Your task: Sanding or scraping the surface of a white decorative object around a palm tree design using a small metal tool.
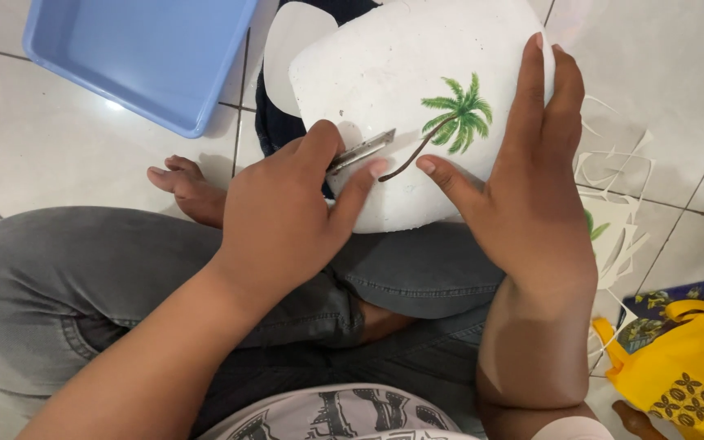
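Note:
A white rounded foam piece (393,73) with a painted green palm tree (456,122) rests on my lap. My left hand (287,216) grips a small metal blade (362,150), its tip against the white surface just left of the palm's trunk. My right hand (523,179) lies flat on the piece's right edge, fingers stretched along the rim and thumb pressing near the trunk's base. I sit cross-legged in grey jeans (83,293) on a tiled floor.
A light blue plastic tub (140,57) stands at the upper left. White cut-out scraps (617,187) lie on the tiles at the right. A yellow bag (686,375) with dark printed sheets sits at the lower right. A bare foot (185,183) shows left of my hand.

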